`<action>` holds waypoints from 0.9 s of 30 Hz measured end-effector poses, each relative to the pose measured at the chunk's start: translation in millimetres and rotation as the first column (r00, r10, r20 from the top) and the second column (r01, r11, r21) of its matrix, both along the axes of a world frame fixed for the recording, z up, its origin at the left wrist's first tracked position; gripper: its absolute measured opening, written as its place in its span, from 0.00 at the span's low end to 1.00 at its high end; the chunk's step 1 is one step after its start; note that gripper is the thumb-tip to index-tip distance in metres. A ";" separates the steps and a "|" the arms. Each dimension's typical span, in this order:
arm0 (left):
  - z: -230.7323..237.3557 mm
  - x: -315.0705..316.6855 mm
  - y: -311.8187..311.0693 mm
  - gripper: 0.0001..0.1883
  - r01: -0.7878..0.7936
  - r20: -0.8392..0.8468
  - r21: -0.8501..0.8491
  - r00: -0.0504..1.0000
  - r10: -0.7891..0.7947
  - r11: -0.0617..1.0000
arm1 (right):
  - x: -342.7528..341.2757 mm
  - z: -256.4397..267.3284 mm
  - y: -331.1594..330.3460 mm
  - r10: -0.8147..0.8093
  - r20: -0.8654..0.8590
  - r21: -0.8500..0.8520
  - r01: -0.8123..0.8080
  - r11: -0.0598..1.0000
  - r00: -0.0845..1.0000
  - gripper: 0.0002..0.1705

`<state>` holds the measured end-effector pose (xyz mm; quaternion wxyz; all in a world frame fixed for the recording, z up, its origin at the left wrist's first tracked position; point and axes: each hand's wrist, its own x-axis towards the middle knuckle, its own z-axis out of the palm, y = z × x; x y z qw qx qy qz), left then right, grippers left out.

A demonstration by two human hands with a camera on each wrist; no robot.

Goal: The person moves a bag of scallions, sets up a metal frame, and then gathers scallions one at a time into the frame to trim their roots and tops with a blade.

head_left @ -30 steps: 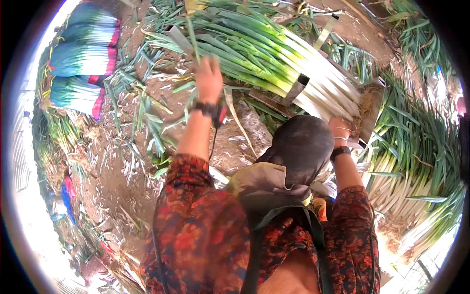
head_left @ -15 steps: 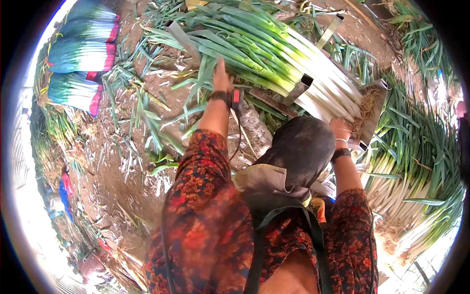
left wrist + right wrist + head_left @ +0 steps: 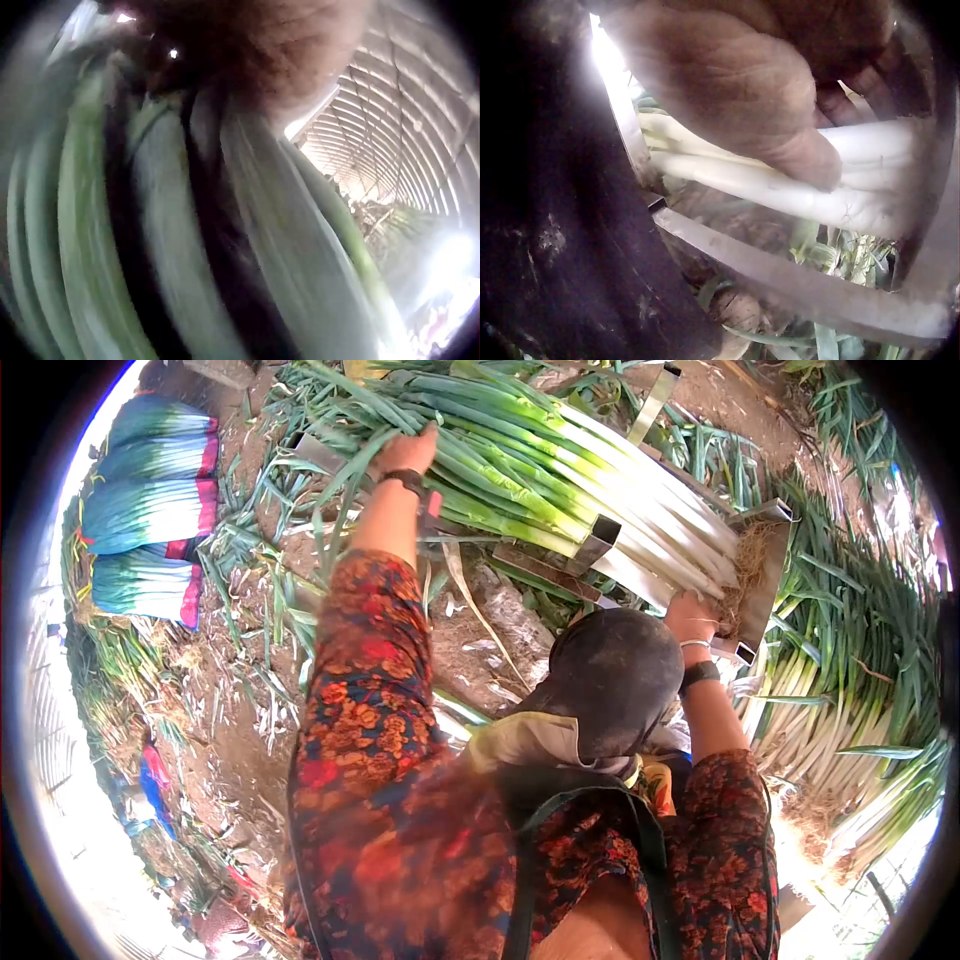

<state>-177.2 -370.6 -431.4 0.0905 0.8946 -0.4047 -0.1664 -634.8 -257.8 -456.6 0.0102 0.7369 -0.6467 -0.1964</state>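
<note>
A thick bundle of long green onions (image 3: pixel 560 470) lies across a metal rack (image 3: pixel 768 575), white root ends against its end plate at the right. At the leafy end, my left hand (image 3: pixel 408 454) grips some green leaves. Those leaves (image 3: pixel 300 240) run down from under the palm in the left wrist view; the fingertips are mostly hidden. My right hand (image 3: pixel 692 617) holds the white stalks near the roots. In the right wrist view its thumb (image 3: pixel 810 161) lies across a white stalk (image 3: pixel 727 176), with the other fingers partly hidden behind.
Bundles of green onions with red bands (image 3: pixel 150 510) are stacked at the far left. A large loose pile of green onions (image 3: pixel 850 640) lies at right. The rack's metal posts (image 3: pixel 597 543) rise beside the bundle. A dark-covered knee (image 3: pixel 620 670) is close to the rack.
My left hand has moved from beside the leaves up to the leafy end, where leaves now gather at it. The thin strip it held at first is gone from it. My right hand stays at the roots.
</note>
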 end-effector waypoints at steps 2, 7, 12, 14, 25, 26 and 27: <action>-13.7 48.7 -19.3 0.50 0.129 0.249 0.011 0.960 -0.128 0.992 | 7.7 0.5 3.2 -0.129 0.030 -0.050 0.130 0.990 0.991 0.10; 81.7 80.7 -47.1 0.42 -0.012 0.284 0.112 0.958 -0.021 0.994 | -3.6 -9.0 1.9 -0.043 0.025 -0.010 0.043 0.999 0.999 0.12; 102.4 57.5 -38.8 0.24 0.395 0.735 -0.438 0.675 0.068 0.807 | -7.3 -25.5 -4.2 -0.100 0.079 -0.019 0.102 0.995 0.992 0.14; 82.8 36.3 -39.6 0.15 0.656 0.666 -0.404 0.689 -0.287 0.638 | -3.0 -19.0 -6.9 -0.158 0.094 0.046 0.155 0.987 0.983 0.14; -72.2 -52.6 67.1 0.12 0.774 0.230 -0.335 0.620 -0.750 0.538 | 5.2 0.3 2.2 -0.105 0.052 0.125 0.098 0.987 0.993 0.20; -48.8 -57.1 50.1 0.12 0.766 -0.058 -0.165 0.621 -0.782 0.621 | 6.7 -1.8 6.3 -0.080 -0.008 0.128 0.081 0.988 0.997 0.21; -46.1 -50.1 31.7 0.11 0.741 -0.151 -0.188 0.627 -0.764 0.645 | 7.6 -10.0 16.2 -0.107 0.011 0.042 0.107 0.993 0.994 0.22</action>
